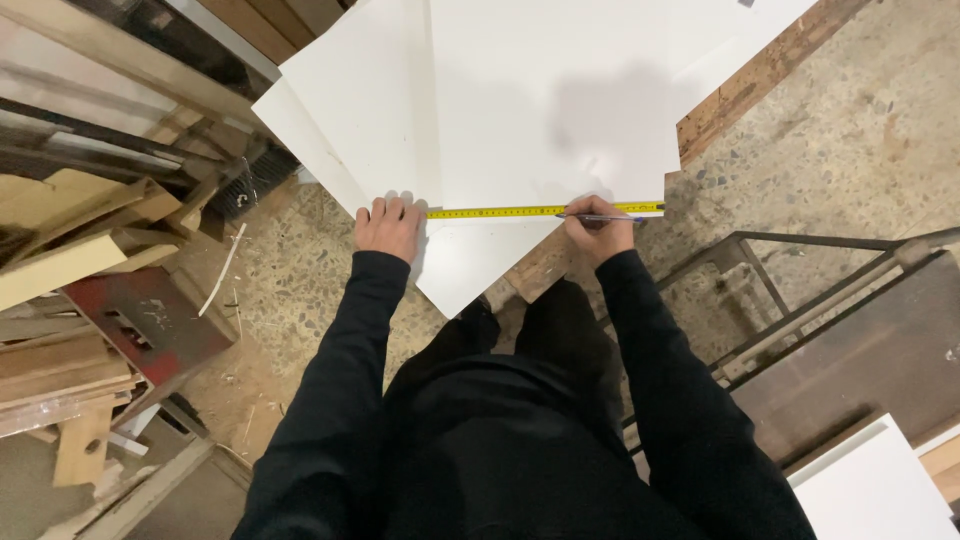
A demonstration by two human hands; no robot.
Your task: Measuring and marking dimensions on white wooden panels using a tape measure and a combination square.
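Note:
Several white boards point(540, 100) lie stacked on a low wooden support. A yellow tape measure point(520, 211) is stretched along the near edge of the top board. My left hand point(390, 226) presses down at the tape's left end, fingers curled over the board's edge. My right hand point(598, 228) holds a slim pen point(598, 217) lying almost flat along the tape, near its right end. Both arms wear black sleeves.
Wooden offcuts and planks point(70, 260) pile up at the left, next to a red metal part point(145, 320). A metal frame point(800, 300) stands at the right over a dark panel. Another white board point(880, 490) lies at the bottom right. The floor is speckled terrazzo point(850, 130).

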